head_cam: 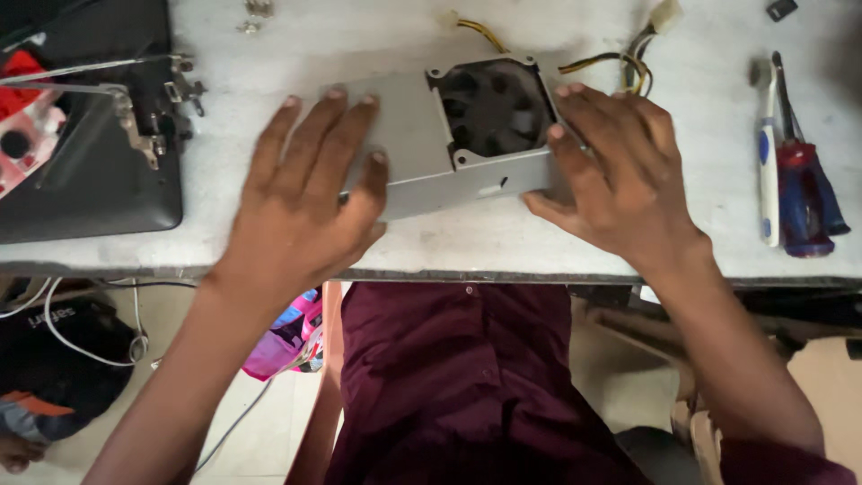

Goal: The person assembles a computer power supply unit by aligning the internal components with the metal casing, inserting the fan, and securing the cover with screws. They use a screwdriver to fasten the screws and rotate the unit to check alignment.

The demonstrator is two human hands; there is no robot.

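Observation:
A grey metal power supply box [422, 153] with a black fan [494, 108] set in its top lies on the white table [539, 242], near the front edge. My left hand [305, 193] rests flat on the box's left end, fingers spread. My right hand [620, 175] lies against the box's right end, fingers spread over its top edge and thumb at the front corner. Yellow and black wires with white plugs [628, 58] trail from behind the box.
A black laptop lid with bare metal hinges [99, 153] lies at the left. Two screwdrivers, one white and blue [768, 162], one red and blue [799, 193], lie at the right. Small screws [254, 16] sit at the back. Bags and cables lie on the floor below.

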